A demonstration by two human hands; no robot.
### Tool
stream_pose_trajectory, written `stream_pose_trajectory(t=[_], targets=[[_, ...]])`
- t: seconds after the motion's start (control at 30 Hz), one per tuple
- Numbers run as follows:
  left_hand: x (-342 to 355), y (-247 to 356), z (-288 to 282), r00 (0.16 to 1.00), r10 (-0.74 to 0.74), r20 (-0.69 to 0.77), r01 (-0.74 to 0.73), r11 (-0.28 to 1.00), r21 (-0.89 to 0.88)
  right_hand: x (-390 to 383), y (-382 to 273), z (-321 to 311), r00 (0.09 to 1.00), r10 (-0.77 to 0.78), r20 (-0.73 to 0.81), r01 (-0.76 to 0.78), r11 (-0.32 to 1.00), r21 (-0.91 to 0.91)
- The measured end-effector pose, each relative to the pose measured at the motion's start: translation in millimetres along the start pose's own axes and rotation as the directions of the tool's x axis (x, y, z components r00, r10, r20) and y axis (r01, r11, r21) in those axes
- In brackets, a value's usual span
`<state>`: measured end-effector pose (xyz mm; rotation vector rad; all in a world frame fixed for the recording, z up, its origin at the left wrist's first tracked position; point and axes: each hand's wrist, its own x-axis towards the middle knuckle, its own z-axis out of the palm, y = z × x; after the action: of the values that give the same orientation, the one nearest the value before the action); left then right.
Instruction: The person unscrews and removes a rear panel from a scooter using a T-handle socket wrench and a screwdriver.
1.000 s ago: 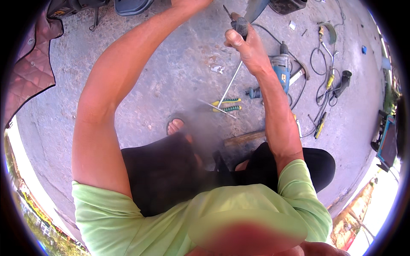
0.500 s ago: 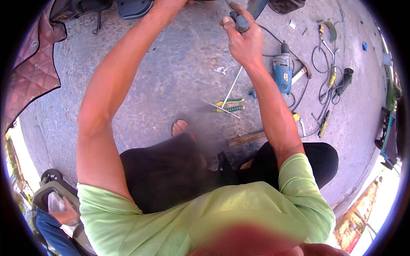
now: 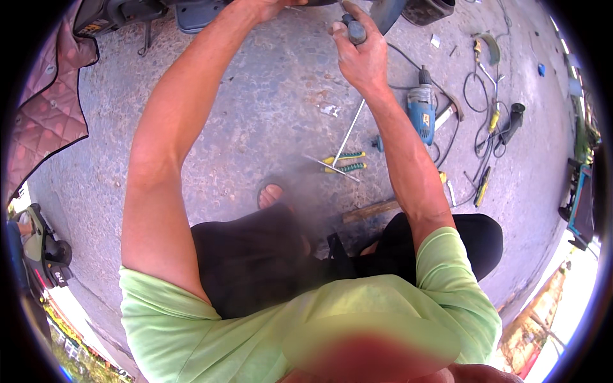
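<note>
At the top edge my right hand (image 3: 363, 60) is closed round the dark handle of a screwdriver (image 3: 356, 32), whose thin shaft points up toward a dark machine body (image 3: 322, 2). My left hand (image 3: 269, 7) reaches to the same body, left of it; its fingers are mostly cut off by the edge, so what they hold is hidden. Below my right hand a T-handle wrench (image 3: 348, 133) lies on the concrete, its crossbar beside pliers (image 3: 348, 156) with green and yellow grips. A blue power drill (image 3: 421, 115) lies right of my right forearm.
A hammer (image 3: 449, 112), cables (image 3: 471, 96) and a yellow-handled tool (image 3: 483, 186) lie at right. A wooden handle (image 3: 370, 210) lies near my right knee. A quilted pink pad (image 3: 54, 108) hangs at left. Beyond it, a scooter (image 3: 48, 246) carries a person.
The scooter and its rider at lower left have moved up and outward along the rim. My left arm has shifted slightly right; my right hand keeps its grip on the screwdriver.
</note>
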<state>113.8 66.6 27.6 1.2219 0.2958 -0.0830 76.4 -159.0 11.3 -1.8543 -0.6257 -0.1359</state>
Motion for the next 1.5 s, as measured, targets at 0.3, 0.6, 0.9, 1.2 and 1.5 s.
stream_pose_trajectory(t=[0.3,0.6,0.9,1.2,1.5], targets=[[7.2,-8.8,3.1,0.997,0.077,-0.020,-0.078,0.997,-0.029,-2.2,3.2,2.5,0.998,-0.050,-0.024,0.048,0.995,-0.085],[5.2,-10.7,6.1,0.988,0.136,-0.069,-0.130,0.988,0.082,8.6,-18.4,4.4,0.994,-0.046,0.098,0.076,0.943,-0.324],[7.6,-11.9,13.1,0.981,0.159,-0.114,-0.153,0.987,0.055,10.5,5.4,29.2,0.994,0.099,-0.042,-0.079,0.939,0.336],[6.5,-16.9,20.2,0.978,0.154,-0.143,-0.160,0.987,-0.030,7.1,-12.8,37.9,0.834,0.477,0.277,-0.366,0.104,0.925],[13.8,-26.1,25.1,0.942,0.273,-0.193,-0.263,0.962,0.078,11.1,-1.5,37.7,0.818,0.366,0.444,-0.313,-0.364,0.877]])
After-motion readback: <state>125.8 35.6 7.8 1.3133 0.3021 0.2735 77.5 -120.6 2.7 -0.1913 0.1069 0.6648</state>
